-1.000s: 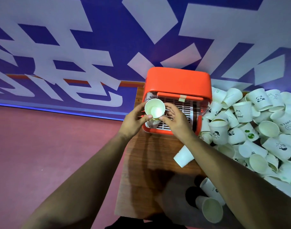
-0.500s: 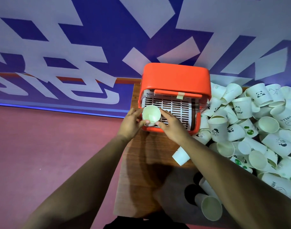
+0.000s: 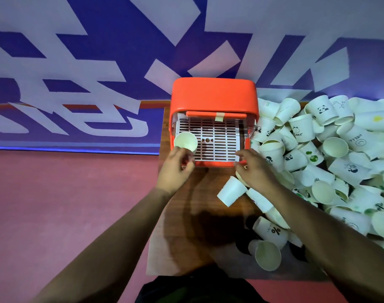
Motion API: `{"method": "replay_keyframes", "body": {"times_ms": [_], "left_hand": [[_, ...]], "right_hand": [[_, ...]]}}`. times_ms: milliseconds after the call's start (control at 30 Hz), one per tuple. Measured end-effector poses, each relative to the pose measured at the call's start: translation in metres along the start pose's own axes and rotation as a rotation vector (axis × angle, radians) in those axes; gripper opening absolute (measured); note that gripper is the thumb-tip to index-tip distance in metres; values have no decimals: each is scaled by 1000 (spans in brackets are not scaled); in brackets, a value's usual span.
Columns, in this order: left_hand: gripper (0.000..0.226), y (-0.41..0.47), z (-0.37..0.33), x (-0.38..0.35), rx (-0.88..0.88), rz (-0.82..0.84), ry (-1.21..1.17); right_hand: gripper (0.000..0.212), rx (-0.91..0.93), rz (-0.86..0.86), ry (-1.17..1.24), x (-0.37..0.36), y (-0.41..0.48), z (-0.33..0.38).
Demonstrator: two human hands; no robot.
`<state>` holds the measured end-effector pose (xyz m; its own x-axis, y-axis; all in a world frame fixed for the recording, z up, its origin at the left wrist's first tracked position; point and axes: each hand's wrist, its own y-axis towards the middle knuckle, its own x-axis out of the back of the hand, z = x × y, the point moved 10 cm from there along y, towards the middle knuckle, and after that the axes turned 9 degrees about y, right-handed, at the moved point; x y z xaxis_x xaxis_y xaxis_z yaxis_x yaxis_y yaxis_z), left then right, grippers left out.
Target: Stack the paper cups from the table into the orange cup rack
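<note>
Sitting in orange cup rack's [image 3: 212, 95] front-left corner — paper cup [image 3: 185, 142]; left hand [image 3: 175, 169], right hand [image 3: 255, 169] near front edge (fingers [image 3: 187, 166] loose).

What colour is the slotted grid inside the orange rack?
White, with rows of dark slots; the slotted grid shows best in the head view.

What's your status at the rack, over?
Left hand at the paper cup, grip unclear; right hand loose, apparently empty. Cup upright, front-left in orange rack. Nothing in the way; cup pile right of rack.
</note>
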<state>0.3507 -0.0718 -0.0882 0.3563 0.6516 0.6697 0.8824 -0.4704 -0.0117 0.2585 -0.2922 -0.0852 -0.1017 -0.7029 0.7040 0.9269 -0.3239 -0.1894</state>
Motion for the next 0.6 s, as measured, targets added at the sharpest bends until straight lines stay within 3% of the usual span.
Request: {"method": "replay_keyframes", "body": {"times_ms": [133,200,433,500,600], "left_hand": [[8,-18,-19,-76,3,335,-50],[18,-22,-16,-111,53,442,18],[105,-25,3,-188,202,609,219],[105,-26,5,-201,175,628,303],[84,-28,3,-205,110,606,353]], "right_hand": [[36,-48,-3,-86,24,-28,-37],[37,-46,-27,-138,32,-38,-49],[55,-153,148,-323,13,-72,-88],[57,-193,196,-415,5,-77,-97],[58,-202,233,-477,-7,-79,-102]]}}
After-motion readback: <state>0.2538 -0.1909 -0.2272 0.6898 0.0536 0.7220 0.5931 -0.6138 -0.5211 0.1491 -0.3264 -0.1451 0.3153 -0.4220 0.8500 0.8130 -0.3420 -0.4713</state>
